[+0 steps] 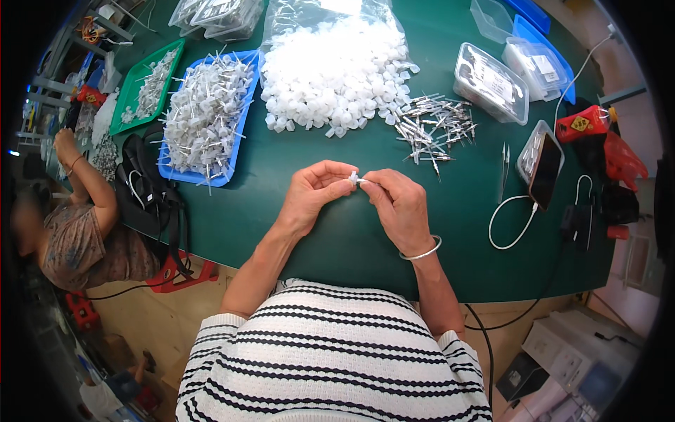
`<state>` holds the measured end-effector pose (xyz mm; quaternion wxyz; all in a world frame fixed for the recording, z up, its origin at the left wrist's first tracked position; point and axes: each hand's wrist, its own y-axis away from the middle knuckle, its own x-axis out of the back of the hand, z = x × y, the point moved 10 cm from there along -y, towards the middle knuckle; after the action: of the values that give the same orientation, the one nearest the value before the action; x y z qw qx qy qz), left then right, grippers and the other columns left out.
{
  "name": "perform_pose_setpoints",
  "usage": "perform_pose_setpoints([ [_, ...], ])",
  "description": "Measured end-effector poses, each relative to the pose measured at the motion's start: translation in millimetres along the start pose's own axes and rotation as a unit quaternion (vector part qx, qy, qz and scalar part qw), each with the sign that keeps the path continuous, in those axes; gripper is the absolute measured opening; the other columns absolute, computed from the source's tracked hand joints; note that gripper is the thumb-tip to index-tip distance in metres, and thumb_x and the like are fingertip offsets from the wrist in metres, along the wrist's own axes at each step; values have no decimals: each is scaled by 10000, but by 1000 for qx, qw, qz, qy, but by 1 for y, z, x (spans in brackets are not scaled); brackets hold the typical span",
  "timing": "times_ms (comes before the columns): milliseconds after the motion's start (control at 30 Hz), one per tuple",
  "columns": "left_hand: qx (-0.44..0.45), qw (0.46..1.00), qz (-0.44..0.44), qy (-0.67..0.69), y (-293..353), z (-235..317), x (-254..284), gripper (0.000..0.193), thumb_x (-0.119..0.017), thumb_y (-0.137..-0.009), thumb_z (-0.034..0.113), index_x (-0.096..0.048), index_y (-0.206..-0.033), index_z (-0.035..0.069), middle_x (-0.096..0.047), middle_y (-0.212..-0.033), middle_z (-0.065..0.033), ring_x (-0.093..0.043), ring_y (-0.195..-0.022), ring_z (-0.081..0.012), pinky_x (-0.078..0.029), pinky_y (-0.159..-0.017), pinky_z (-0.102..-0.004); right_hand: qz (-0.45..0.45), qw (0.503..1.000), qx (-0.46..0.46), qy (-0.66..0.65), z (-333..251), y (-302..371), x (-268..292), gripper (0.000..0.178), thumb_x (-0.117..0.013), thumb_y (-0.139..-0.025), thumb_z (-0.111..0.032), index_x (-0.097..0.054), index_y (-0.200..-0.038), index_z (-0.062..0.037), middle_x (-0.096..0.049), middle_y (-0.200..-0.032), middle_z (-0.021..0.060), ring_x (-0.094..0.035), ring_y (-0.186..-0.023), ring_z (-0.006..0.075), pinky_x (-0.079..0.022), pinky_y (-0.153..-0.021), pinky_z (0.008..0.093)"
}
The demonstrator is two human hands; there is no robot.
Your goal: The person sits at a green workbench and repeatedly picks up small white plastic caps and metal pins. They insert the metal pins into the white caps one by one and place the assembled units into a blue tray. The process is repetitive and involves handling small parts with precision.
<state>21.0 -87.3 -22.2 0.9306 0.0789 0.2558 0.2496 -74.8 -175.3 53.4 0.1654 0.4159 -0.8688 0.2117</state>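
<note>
My left hand [308, 197] pinches a small white plastic cap [354, 176] between thumb and forefinger. Facing it, my right hand [402, 207] pinches a thin metal pin [362, 181], whose end meets the cap; how deep it sits in the cap I cannot tell. Beyond my hands lies a big heap of loose white caps [330, 84], spilling from a clear plastic bag [316, 15]. To its right is a loose pile of metal pins [436, 130]. A blue tray [223, 180] on the left is heaped with white caps that have pins through them.
A green tray [119, 112] with similar parts stands far left, near a black bag [137, 200]. Right: clear tubs [492, 84], tweezers [504, 172], a phone [545, 172] on a white cable [492, 225]. Another person [84, 239] sits at the left.
</note>
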Motion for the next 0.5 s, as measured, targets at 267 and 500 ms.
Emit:
perform_pose_setpoints([
  [267,-2,1000,-5,19,1,1,-1,249,-684,-819,78,-618,-1041,-14,-662,-885,-62,-609,-789,-99,-490,-737,-223,6,1000,-4,-21,2,2,-2,65,-641,-817,-96,-621,-814,-35,-590,-677,85,-556,-606,261,-428,-545,360],
  [500,-17,1000,6,17,2,-1,2,224,-681,-815,42,-624,-1026,-10,-663,-906,-59,-608,-801,-90,-488,-746,-215,60,990,81,101,-15,5,-1,46,-653,-796,-77,-627,-809,-41,-585,-698,67,-548,-614,243,-435,-536,348],
])
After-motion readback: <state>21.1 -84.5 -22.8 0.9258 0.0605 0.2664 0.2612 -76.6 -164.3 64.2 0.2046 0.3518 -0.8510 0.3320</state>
